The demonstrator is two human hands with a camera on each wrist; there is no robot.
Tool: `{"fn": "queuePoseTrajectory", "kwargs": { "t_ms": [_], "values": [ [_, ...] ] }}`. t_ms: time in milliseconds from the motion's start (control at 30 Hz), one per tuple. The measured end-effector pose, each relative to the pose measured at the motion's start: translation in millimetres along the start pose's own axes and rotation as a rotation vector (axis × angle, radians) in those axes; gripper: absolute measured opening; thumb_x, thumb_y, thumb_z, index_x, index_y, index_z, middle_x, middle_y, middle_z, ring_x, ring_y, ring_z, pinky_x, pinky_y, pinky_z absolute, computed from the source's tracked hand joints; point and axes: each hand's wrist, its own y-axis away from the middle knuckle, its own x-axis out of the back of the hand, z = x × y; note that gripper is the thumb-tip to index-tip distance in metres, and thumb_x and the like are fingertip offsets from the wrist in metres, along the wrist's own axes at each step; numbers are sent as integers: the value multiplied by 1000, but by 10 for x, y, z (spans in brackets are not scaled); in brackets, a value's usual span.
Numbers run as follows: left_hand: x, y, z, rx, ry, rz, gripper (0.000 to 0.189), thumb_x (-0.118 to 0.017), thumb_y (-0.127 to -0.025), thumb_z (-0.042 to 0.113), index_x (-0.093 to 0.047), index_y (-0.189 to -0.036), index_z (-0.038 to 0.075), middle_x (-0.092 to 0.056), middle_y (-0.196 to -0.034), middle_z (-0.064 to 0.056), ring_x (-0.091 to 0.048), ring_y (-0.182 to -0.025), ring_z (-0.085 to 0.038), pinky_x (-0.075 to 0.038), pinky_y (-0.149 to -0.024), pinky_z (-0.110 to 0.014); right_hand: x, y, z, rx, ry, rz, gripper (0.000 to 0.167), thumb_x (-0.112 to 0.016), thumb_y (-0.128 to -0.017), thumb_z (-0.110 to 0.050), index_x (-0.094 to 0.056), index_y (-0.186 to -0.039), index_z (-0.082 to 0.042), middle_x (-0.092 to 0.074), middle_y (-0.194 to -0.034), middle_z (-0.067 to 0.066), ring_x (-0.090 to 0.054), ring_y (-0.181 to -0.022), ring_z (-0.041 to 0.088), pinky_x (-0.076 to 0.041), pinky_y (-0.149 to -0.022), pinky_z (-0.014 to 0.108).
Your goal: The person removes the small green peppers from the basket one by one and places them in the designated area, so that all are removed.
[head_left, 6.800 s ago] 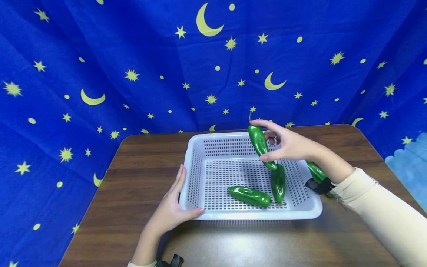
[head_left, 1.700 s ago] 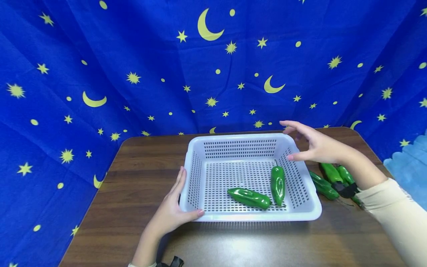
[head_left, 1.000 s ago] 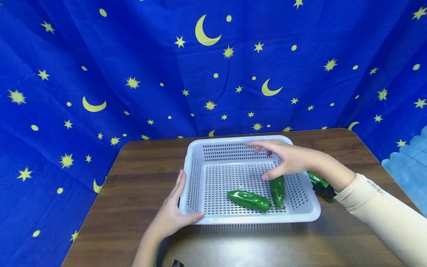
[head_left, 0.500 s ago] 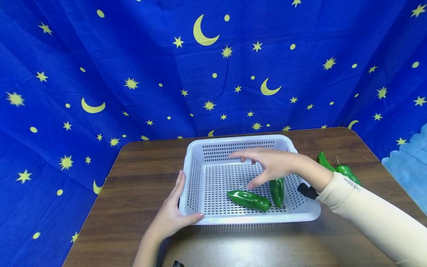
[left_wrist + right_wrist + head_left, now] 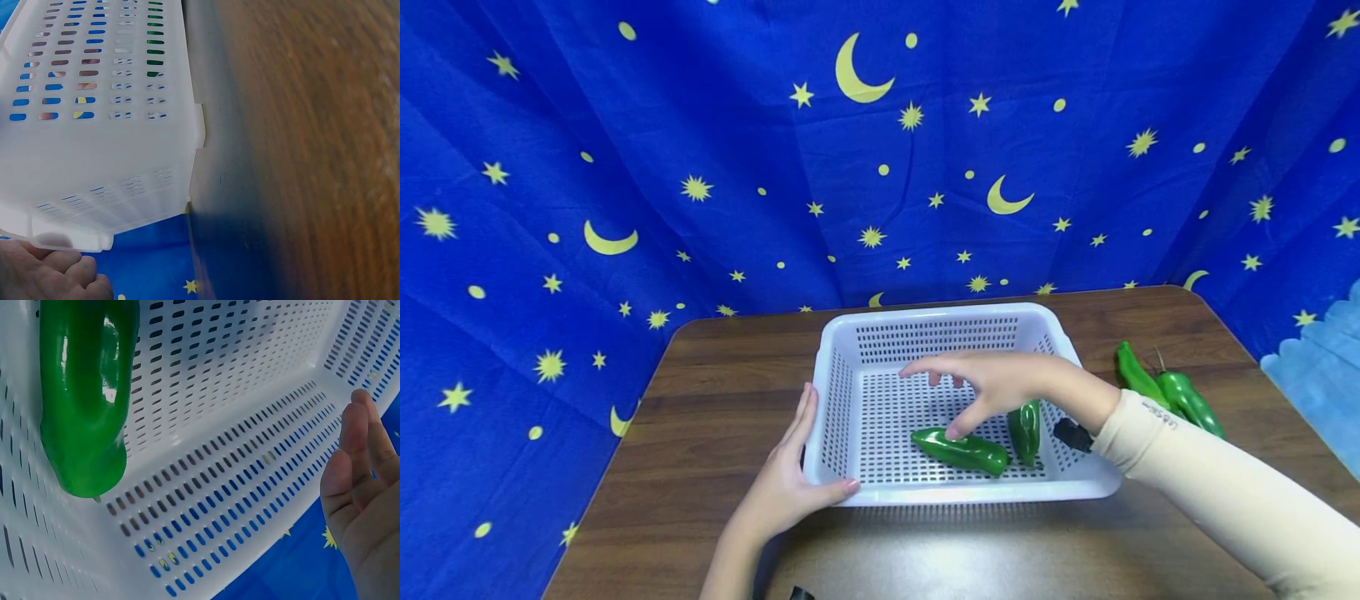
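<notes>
In the head view a white perforated plastic basket (image 5: pixel 970 497) stands on the table. My left hand (image 5: pixel 778 479) grips its left end, thumb over the front rim and fingers along the outer side; some of those fingers show curled near the rim in the left wrist view. Two green peppers lie inside: one pepper (image 5: pixel 966 454) crosswise near the front, the other pepper (image 5: pixel 1024 429) lengthwise at the right. My right hand (image 5: pixel 988 387) hovers inside the basket with fingers spread, thumb tip overlapping the front pepper. One pepper (image 5: pixel 90 406) looms large in the right wrist view.
More green peppers lie to the basket's right, including a long pepper (image 5: pixel 1138 375) and a pepper (image 5: pixel 1191 402) partly behind my sleeve. The brown wooden table (image 5: pixel 730 358) ends at a blue curtain (image 5: pixel 752 133) with stars and moons.
Earlier my right hand held a pepper over the basket; later that hand was at the right rim without it. Since then it has moved left and down toward the front pepper. My left hand stayed put.
</notes>
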Motion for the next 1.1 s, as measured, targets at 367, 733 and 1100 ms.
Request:
{"fn": "queuePoseTrajectory", "kwargs": {
  "t_ms": [367,733,1100],
  "values": [
    [11,1,-9,-7,2,-6,125,-89,-70,39,-5,-161,25,5,-168,2,-11,-153,-38,-20,-117,-60,-47,-47,78,-17,-59,-24,92,-81,-79,-39,-29,-155,-33,-49,-143,-1,-51,-124,26,-48,-100,51],
    [4,4,-11,-41,-5,-1,127,-90,-69,40,-4,-161,23,5,-168,0,-12,-152,-42,-21,-116,-62,-185,-125,181,-177,-48,-177,96,-85,-75,-37,-28,-152,-46,-50,-145,2,-52,-126,21,-44,-106,48],
    [3,6,-11,-38,-3,3,127,-90,-68,41,-6,-161,22,4,-168,1,-11,-152,-41,-20,-116,-61,-317,-163,159,-280,80,-281,99,-85,-73,-20,-30,-150,-48,-47,-151,-2,-52,-131,20,-45,-107,50]
  ]
}}
